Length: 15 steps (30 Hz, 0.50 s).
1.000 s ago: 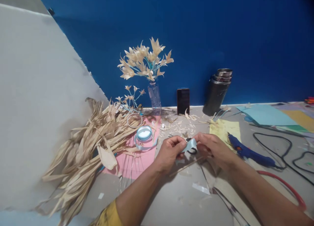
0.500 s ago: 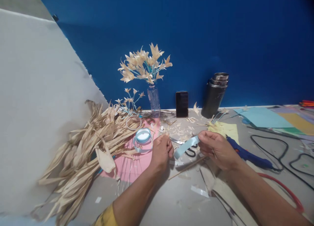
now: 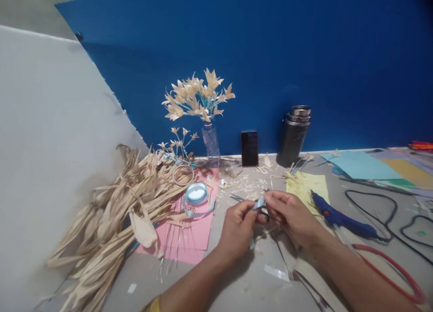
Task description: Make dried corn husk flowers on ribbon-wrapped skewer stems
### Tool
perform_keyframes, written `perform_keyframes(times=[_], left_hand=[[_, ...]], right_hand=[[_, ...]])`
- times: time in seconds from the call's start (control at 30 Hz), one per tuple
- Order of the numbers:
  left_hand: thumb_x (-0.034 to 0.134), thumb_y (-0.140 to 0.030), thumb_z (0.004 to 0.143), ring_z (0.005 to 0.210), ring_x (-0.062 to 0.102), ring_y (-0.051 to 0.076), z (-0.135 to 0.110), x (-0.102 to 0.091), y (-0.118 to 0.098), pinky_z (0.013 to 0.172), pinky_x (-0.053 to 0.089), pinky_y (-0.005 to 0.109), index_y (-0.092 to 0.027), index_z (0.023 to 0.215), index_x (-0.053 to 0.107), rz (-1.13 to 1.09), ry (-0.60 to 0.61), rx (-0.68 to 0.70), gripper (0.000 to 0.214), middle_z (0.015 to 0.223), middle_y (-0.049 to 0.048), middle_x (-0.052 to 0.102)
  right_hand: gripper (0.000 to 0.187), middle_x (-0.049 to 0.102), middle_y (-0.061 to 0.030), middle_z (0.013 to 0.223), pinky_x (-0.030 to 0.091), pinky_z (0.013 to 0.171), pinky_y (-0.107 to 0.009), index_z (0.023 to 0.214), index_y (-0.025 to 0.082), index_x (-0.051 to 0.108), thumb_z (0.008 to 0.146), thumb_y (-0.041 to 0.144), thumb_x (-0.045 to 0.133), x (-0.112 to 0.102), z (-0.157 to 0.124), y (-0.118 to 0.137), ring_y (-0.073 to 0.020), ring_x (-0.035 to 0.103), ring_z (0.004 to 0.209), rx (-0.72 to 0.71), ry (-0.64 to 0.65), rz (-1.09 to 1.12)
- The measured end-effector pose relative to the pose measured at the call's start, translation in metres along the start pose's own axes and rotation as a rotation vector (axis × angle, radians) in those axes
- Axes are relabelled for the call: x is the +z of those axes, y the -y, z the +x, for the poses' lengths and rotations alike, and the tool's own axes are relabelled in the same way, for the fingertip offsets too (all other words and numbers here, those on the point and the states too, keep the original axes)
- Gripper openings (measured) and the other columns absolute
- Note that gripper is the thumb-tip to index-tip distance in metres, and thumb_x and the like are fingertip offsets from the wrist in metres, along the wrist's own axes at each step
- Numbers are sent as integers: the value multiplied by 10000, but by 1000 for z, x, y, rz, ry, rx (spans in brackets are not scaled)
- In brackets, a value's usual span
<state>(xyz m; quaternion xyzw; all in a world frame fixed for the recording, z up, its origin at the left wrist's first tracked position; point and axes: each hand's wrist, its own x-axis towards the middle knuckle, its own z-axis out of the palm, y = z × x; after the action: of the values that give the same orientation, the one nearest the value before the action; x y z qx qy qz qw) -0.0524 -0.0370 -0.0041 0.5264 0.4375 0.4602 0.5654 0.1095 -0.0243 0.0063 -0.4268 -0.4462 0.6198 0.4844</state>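
My left hand (image 3: pixel 238 226) and my right hand (image 3: pixel 287 215) meet above the grey table (image 3: pixel 237 280), both pinched on a short strip of light blue ribbon (image 3: pixel 259 204). The strip is folded between the fingertips. Black-handled scissors (image 3: pixel 248 200) lie just behind the hands, partly hidden. A spool of the same blue ribbon (image 3: pixel 196 194) rests on pink paper (image 3: pixel 191 231) to the left of my left hand.
A pile of dried husks (image 3: pixel 118 213) fills the left. At the back stand a bottle of husk flowers (image 3: pixel 199 100), a phone (image 3: pixel 249 148) and a dark flask (image 3: pixel 293 136). A blue glue gun (image 3: pixel 341 217), cords, yellow paper (image 3: pixel 306 185) and coloured sheets lie right.
My hands, apart half a second ago with the ribbon stretched between them, have come back together and the strip is folded small. The view has tilted slightly down.
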Motion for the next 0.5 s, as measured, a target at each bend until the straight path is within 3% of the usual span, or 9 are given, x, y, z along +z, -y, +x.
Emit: perform_keyframes(times=[0.1, 0.17, 0.37, 0.5], left_hand=[[682, -429, 818, 564, 639, 182, 8, -3, 1, 564, 522, 301, -124, 892, 687, -328, 55, -281, 314, 694, 81, 688], [714, -411, 795, 586, 657, 178, 11, -6, 0, 559, 538, 288, -97, 908, 692, -440, 40, -375, 335, 724, 98, 693], [677, -224, 830, 491, 512, 74, 17, -11, 6, 491, 443, 172, -73, 847, 715, -472, -151, -417, 157, 582, 1, 551], [679, -176, 809, 456, 453, 59, 19, -13, 10, 469, 388, 166, -82, 853, 699, -526, -153, -414, 106, 559, -24, 509]], right_hand=[[413, 628, 8, 650, 401, 559, -268, 1004, 159, 715, 737, 464, 795, -2, 3, -2, -130, 516, 567, 18, -51, -83], [445, 639, 10, 622, 431, 561, -288, 1030, 153, 704, 700, 437, 793, -2, 6, -4, -146, 547, 555, 54, -72, -144], [373, 641, 24, 577, 398, 466, -255, 954, 171, 664, 663, 376, 776, 1, 10, -8, -125, 535, 462, 122, -106, -202], [295, 642, 12, 558, 373, 441, -237, 920, 159, 678, 695, 341, 736, 2, 11, -8, -116, 519, 436, 147, -99, -299]])
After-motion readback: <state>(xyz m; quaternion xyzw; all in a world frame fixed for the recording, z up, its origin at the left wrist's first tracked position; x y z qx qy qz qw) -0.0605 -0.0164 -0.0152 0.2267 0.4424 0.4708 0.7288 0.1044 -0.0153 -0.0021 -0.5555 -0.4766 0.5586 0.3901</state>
